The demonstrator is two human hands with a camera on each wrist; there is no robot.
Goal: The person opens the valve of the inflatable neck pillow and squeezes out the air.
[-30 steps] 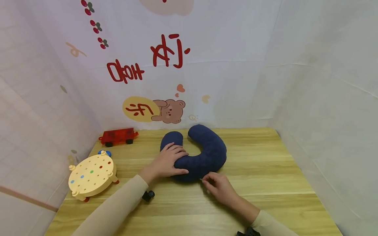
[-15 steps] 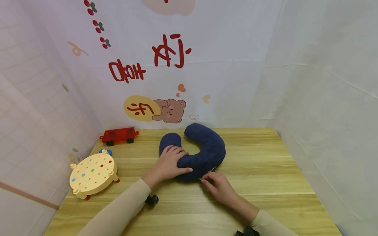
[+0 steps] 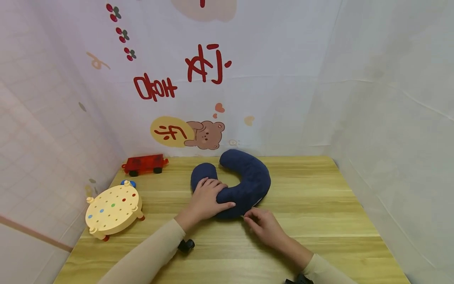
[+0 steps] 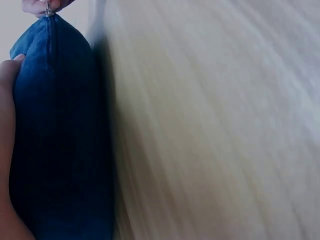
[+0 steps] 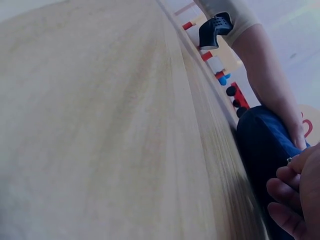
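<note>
A dark blue U-shaped neck pillow (image 3: 253, 179) lies on the table with its opening facing away. My left hand (image 3: 207, 199) grips its left bend, fingers over the top toward the inner curve and thumb along the near side. At the pillow's near edge, my right hand (image 3: 264, 227) pinches a small metal zipper pull (image 4: 48, 9) between thumb and forefinger. In the left wrist view a stretch of zipper (image 4: 52, 42) runs down the pillow from that pull. The right wrist view has the pull partly hidden behind my right fingers (image 5: 285, 175).
To the left stands a round cream pegboard-like toy (image 3: 111, 209) on short legs, with a blue piece (image 3: 132, 184) behind it. Farther back is a red wheeled toy cart (image 3: 144, 163). Printed cloth walls (image 3: 283, 98) enclose the wooden table (image 3: 319, 221).
The pillow has shifted slightly left and turned a little, while my left hand has slid right along it. A short pale line now shows at its near edge beside my right hand, which keeps its pinch.
</note>
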